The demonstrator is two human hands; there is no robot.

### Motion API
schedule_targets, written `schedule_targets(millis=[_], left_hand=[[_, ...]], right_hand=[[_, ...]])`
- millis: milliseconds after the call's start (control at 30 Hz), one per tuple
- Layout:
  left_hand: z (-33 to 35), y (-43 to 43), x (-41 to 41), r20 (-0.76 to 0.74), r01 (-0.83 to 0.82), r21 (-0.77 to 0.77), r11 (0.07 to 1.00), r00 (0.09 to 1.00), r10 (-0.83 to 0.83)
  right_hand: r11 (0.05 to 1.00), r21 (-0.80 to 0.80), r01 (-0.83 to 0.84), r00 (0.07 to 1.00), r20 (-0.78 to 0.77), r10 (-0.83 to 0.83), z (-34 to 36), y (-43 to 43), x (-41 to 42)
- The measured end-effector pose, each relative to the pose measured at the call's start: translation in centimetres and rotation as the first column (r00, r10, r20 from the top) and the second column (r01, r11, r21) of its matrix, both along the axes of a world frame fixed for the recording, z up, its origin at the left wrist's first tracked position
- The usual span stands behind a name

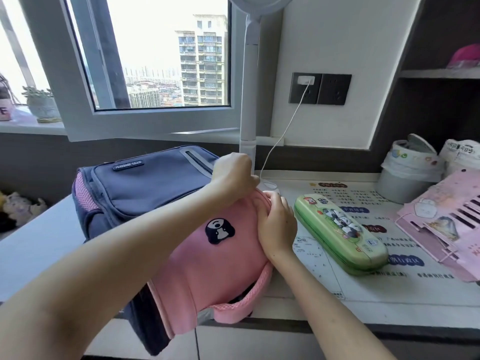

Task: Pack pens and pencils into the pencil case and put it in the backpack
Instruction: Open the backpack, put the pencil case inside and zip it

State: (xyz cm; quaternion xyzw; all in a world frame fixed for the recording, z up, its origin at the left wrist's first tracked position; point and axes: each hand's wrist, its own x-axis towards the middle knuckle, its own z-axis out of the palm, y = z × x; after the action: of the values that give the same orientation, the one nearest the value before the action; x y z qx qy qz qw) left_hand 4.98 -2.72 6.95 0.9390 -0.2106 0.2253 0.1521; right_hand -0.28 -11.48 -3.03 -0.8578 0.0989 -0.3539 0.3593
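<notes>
A navy and pink backpack (145, 193) lies on its side on the desk, its pink back panel with a panda patch turned toward me. My left hand (233, 175) is closed on the backpack's top edge near the lamp pole. My right hand (276, 224) presses and grips the pink fabric just below it. A green pencil case (340, 232) with panda pictures lies shut on the desk to the right of the backpack, apart from both hands. No loose pens or pencils show.
A white lamp pole (249, 100) stands right behind the backpack, with a charging cable (288, 123) running to a wall socket. A small lined bin (407, 170) and a pink organiser (446, 219) sit at the right. The desk mat (363, 279) carries printed text.
</notes>
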Motion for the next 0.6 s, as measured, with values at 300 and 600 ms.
schedule_targets(millis=[300,600], left_hand=[[1.6,4.9,-1.4,-0.136,-0.21,-0.153,0.966,0.972,0.19],[-0.2,16.9,-12.3,-0.33,-0.353,-0.523,0.776,0.923,0.198]], right_hand=[[0.999,0.015,0.045,0.999,-0.021,-0.045,0.1,0.1,-0.3],[0.998,0.015,0.058,0.998,-0.014,-0.058,0.1,0.1,0.0]])
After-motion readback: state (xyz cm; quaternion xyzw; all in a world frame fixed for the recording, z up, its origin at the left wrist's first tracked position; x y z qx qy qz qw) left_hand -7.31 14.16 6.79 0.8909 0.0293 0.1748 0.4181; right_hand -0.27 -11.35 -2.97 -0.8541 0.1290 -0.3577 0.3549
